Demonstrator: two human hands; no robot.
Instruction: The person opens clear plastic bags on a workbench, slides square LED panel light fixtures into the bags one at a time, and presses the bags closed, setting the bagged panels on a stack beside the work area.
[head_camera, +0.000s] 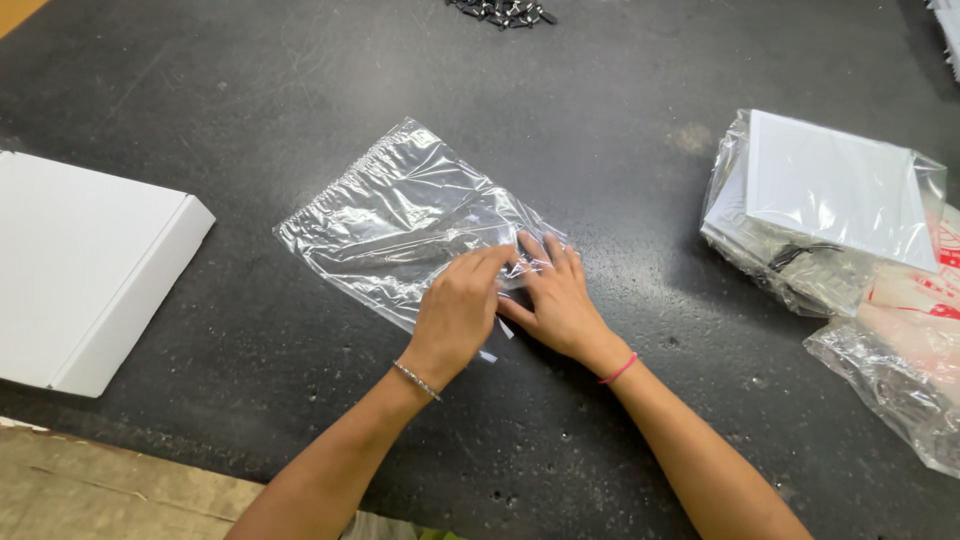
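Left hand (455, 312) and right hand (560, 305) meet on near corner of clear plastic bag (400, 215), lying flat and apparently empty mid black table (250, 90). Left fingers curled, pinching bag edge; right fingers spread, pressing film down. Far right: bagged packs (800, 250) holding white sheets. Left: closed white box (80, 265).

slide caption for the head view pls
Both hands, left and right, press a clear bag on a black table.
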